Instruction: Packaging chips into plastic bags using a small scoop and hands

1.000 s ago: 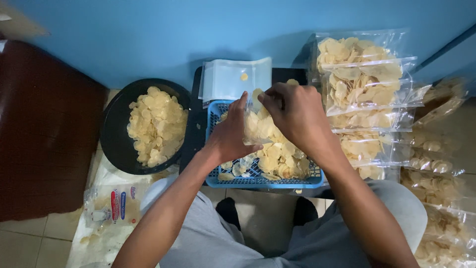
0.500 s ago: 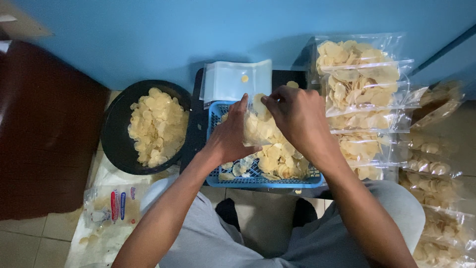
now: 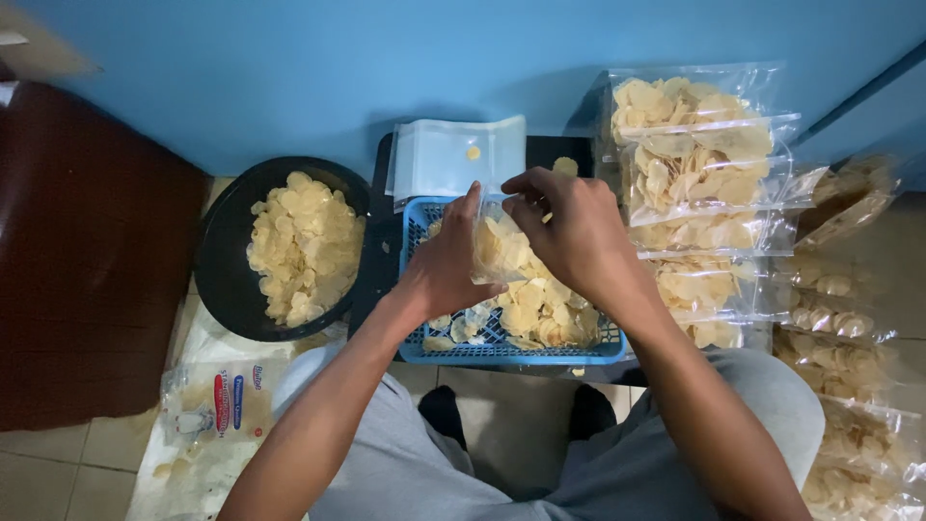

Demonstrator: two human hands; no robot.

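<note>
Both hands, left hand (image 3: pixel 446 273) and right hand (image 3: pixel 569 232), grip a clear plastic bag of pale chips (image 3: pixel 500 249) over the blue slotted plastic basket (image 3: pixel 502 352); filling looks underway, and steady holding seems needed.

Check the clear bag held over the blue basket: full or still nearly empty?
Partly filled. The clear bag, held between left hand and right hand over the blue basket, shows chips in its lower part; its top is hidden.
</note>
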